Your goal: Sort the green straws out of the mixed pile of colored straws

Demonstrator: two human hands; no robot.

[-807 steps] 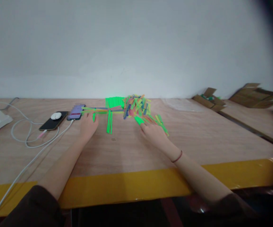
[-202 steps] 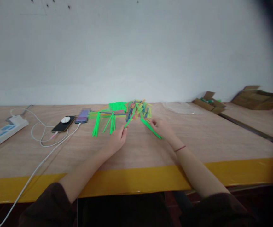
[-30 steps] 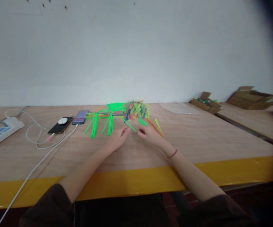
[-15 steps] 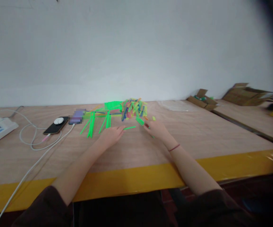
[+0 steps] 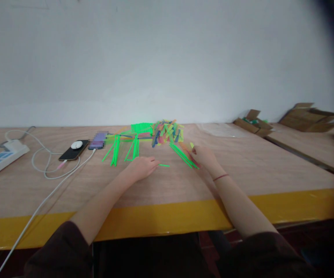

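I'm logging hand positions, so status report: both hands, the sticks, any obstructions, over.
Left hand at green stick, grip unclear. Right hand by yellow-tipped stick, fingers hiding grip. Slanting green sticks lie between.

Phone point(image 5: 98, 140) left of stick pile point(image 5: 167, 133), boxes point(image 5: 253, 122) right.

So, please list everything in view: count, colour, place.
Stick pile: one, multicoloured, centre back
Stick row: one, green, left of pile
Stick bunches: two, green, centre-left
Slanting sticks: several, green, centre-right
Phone: one, purple screen, left
Slab: one, black, beside phone
Oval object: one, white, on slab
Cables: several, white, left
Power strip: one, white-blue, far left
Boxes: two, brown, right back
Sheet: one, clear, by wall
Table: one, brown, under all
Wall: one, grey, behind
Sleeves: two, dark, below
Left hand: one, holding green stick
Right hand: one, by yellow stick
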